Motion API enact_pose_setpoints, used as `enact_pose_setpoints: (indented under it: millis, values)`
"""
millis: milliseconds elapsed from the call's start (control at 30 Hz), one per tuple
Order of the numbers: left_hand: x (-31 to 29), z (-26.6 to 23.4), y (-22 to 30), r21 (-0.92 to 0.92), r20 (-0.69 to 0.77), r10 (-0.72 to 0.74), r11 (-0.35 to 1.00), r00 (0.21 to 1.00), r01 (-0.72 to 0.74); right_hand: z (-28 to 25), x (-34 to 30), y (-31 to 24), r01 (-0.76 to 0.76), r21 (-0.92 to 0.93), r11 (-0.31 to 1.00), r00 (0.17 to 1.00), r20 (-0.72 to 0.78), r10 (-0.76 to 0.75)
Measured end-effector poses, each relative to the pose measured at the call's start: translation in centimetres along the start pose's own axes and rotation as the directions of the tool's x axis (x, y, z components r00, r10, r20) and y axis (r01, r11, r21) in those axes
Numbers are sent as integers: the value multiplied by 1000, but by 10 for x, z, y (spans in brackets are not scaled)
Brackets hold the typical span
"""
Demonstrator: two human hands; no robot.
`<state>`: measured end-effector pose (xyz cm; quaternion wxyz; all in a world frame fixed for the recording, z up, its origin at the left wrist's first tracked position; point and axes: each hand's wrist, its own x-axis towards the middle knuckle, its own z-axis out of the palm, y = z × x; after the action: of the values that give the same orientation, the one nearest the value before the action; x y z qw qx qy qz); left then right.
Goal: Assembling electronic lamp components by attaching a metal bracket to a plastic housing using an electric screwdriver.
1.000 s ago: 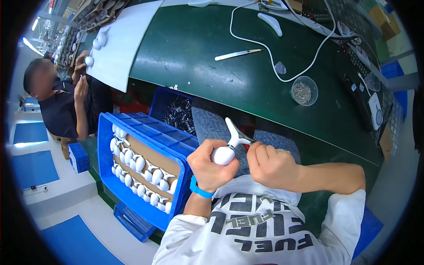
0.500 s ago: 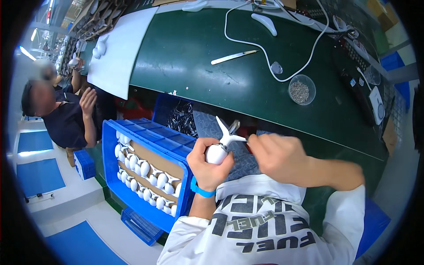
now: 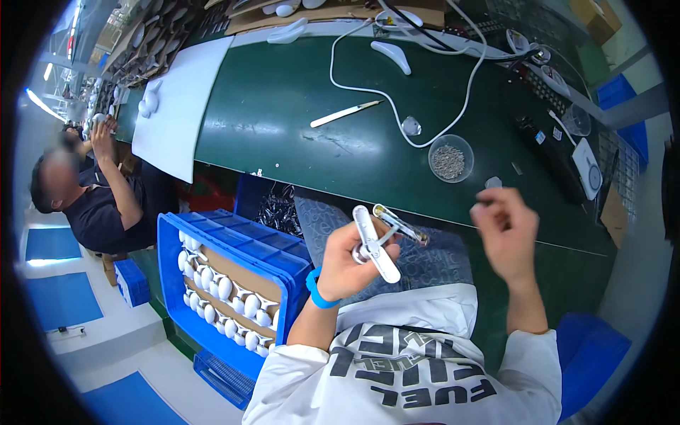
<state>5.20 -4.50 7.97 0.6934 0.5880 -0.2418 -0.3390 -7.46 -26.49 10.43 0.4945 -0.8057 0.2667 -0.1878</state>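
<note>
My left hand (image 3: 345, 265), with a blue band at its wrist, is closed around a white forked device (image 3: 370, 241). The device's two long white arms spread out above the fingers, and a shiny metallic piece (image 3: 399, 225) sticks out beside them. Its rounded body is mostly hidden in the palm. Off to the right, apart from the device, hovers my right hand (image 3: 507, 230), its fingers curled and slightly blurred. Something small and dark shows at its fingertips, too unclear to name. Close to those fingers a small clear disc (image 3: 494, 183) lies on the green table (image 3: 283, 92).
Left of me a blue crate (image 3: 234, 230) holds rows of white egg-shaped devices on cardboard. A round dish of small grains (image 3: 450, 159), a white-handled knife (image 3: 345, 114) and a looping white cable (image 3: 464, 106) lie on the table. A co-worker (image 3: 92, 191) sits at far left.
My right hand has left the device and moved right, over the table edge near the dish. My left hand has turned the device, so its arms now show from another side.
</note>
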Motion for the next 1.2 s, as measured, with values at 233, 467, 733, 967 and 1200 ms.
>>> enact_pose_setpoints:
  millis: [233,467,733,967,1200]
  values:
    - [6,23,-1,-18,-29,38,999,999,-39,43,-23,-8,-330,411,850,865,492,99]
    - [4,34,-7,-136,-100,90,985,991,-103,34,-20,0,-601,482,638,680,727,92]
    - [13,33,-3,-444,-142,87,885,986,-142,-86,42,33,69,-767,638,894,-237,-381]
    - [18,37,4,-479,-1,-68,876,998,60,-113,55,50,151,-658,738,958,-87,-274]
    - [24,45,1,-483,170,-78,862,982,153,-87,47,-40,310,839,447,951,-278,-137]
